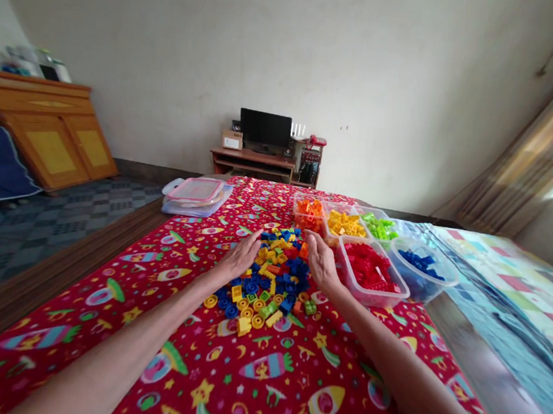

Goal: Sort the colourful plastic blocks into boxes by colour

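Observation:
A loose pile of toy building blocks [270, 280] in blue, yellow, green, orange and red lies on the red patterned cloth [263, 393]. My left hand [244, 255] rests along the pile's left side, fingers stretched forward, holding nothing that I can see. Along the right side is my right hand [321, 261], its fingers also extended and its palm turned towards the blocks. Both hands are at the pile's far half. Round yellow and blue pieces lie at its near edge. Close to my right hand stands a clear box of red blocks [369, 292].
Behind the red box are boxes of orange blocks [308, 214], yellow blocks [346, 224] and light green blocks [379, 226]. A round tub of blue blocks [421, 285] stands at the right edge. Stacked lids [196, 196] lie at the far left.

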A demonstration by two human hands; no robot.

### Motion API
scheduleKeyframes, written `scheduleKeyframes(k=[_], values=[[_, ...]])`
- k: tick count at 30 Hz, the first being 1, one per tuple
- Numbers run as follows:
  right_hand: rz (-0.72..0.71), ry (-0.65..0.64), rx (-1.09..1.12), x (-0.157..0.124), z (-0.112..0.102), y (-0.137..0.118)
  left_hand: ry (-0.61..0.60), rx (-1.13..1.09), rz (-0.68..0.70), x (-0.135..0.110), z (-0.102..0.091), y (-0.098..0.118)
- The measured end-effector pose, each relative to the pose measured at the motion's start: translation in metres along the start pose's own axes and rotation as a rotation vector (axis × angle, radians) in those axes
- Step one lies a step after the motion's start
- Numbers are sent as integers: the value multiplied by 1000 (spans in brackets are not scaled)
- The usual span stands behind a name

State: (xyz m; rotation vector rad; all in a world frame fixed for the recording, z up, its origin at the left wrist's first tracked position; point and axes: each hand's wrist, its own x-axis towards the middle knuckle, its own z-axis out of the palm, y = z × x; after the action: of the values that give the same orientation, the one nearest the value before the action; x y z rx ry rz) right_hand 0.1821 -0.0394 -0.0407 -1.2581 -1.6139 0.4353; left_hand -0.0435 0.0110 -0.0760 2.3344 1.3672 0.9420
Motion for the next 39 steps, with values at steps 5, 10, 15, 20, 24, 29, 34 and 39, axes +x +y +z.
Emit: scheduleKeyframes(k=[5,10,15,20,24,29,34,39], values=[[117,45,-172,6,1,28,-91,-73,60,2,8,20],[69,-31,-304,5,6,35,-63,-41,164,6,1,31],[76,-44,-285,5,5,34,20,82,302,12,-11,33],[76,0,-108,6,-1,23,-125,271,455,5,-7,44],[102,-5,80,5,-3,13,-152,416,432,-3,-7,55],[172,1,232,5,2,13,-152,397,406,-2,-11,56],[280,-49,473,3,3,10,-75,76,222,11,-16,49],[214,-187,716,-1,2,-8,-74,-367,-140,9,-21,60]])
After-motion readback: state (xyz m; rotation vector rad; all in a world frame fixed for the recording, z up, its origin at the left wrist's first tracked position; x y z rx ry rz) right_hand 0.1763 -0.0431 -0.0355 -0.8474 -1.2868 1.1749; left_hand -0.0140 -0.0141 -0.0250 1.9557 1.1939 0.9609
